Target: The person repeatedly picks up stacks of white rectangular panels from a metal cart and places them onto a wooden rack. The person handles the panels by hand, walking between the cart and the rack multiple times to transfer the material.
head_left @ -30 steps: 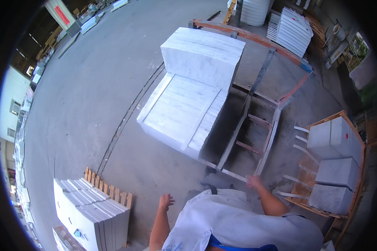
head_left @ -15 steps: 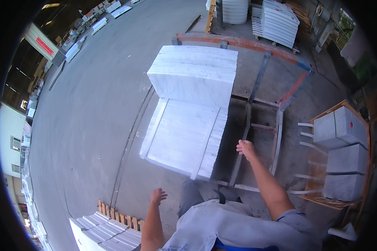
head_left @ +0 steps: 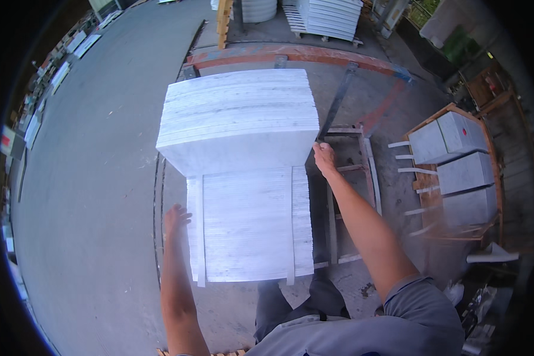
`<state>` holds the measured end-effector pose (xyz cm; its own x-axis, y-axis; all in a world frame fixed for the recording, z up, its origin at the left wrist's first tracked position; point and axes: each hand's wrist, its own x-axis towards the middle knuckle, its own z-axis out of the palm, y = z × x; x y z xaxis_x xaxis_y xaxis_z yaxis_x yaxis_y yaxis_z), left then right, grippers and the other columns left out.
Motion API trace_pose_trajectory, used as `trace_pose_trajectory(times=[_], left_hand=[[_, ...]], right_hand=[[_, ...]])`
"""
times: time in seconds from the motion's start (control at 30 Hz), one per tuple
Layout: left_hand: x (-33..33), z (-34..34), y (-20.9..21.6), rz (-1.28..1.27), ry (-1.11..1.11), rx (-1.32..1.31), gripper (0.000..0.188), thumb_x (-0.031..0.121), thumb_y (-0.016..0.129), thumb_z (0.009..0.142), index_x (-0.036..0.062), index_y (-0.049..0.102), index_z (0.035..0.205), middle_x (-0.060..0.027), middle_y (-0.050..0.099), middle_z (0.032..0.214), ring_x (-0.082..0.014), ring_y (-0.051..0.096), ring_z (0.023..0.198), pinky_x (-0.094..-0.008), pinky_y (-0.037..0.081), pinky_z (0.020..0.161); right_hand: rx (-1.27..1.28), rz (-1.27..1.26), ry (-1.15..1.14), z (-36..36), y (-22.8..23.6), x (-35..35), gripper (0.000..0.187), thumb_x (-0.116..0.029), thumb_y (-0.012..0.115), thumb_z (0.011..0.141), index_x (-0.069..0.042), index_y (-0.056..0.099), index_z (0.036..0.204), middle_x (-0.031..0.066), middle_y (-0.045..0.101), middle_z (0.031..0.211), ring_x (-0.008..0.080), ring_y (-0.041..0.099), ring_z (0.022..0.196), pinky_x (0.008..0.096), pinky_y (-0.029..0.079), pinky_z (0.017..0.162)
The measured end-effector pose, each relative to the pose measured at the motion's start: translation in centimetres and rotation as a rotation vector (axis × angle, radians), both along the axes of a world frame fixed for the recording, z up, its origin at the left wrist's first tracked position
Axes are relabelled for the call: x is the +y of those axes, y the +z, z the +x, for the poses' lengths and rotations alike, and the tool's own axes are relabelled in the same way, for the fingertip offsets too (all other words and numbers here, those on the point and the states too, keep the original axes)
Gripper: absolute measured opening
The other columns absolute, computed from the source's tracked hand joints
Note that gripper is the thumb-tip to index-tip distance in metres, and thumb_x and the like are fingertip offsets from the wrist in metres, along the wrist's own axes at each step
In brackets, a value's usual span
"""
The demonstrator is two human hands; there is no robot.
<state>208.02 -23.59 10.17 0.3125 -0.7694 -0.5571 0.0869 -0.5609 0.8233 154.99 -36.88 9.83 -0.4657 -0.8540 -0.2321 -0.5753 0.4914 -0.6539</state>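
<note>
Well, from my end the tall stack of white stone slabs (head_left: 237, 148) stands just behind a lower slab row (head_left: 246, 231) crossed by two pale strips (head_left: 200, 237), in front of a rust-red beam (head_left: 302, 54). My left grip (head_left: 174, 219) is released, fingers loosely spread beside the row's left edge; my right grip (head_left: 324, 159) curls at the tall stack's right edge, grasping or not, I cannot tell. I'd expect heavy, stiff slabs, brittle at corners, best held by opposite side edges.
</note>
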Motion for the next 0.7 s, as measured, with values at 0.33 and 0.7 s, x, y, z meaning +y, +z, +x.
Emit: trace_pose_trajectory(times=[0.33, 0.7], left_hand=[[-16.4, 4.3, -0.5, -0.181, 0.107, -0.196, 0.062, 0.05, 0.049, 0.083, -0.0004, 0.043, 0.119, -0.0162, 0.051, 0.11, -0.0247, 0.058, 0.082, -0.0334, 0.049, 0.061], [-25.1, 5.7, -3.4, -0.216, 0.091, -0.552, 0.049, 0.042, 0.055, 0.081, -0.0038, 0.057, 0.099, -0.0088, 0.058, 0.078, -0.0133, 0.051, 0.065, -0.0293, 0.04, 0.057]], right_hand=[[0.118, -0.059, -0.173, 3.6, 2.8, -6.8, 0.073, -0.05, 0.048, 0.079, 0.01, 0.039, 0.12, 0.0305, 0.048, 0.116, 0.0397, 0.048, 0.108, 0.0405, 0.039, 0.092], [0.327, -0.051, -0.156, 3.8, 1.9, -6.8, 0.074, -0.058, 0.046, 0.079, 0.008, 0.046, 0.111, 0.0287, 0.056, 0.103, 0.0414, 0.053, 0.099, 0.0447, 0.042, 0.085]])
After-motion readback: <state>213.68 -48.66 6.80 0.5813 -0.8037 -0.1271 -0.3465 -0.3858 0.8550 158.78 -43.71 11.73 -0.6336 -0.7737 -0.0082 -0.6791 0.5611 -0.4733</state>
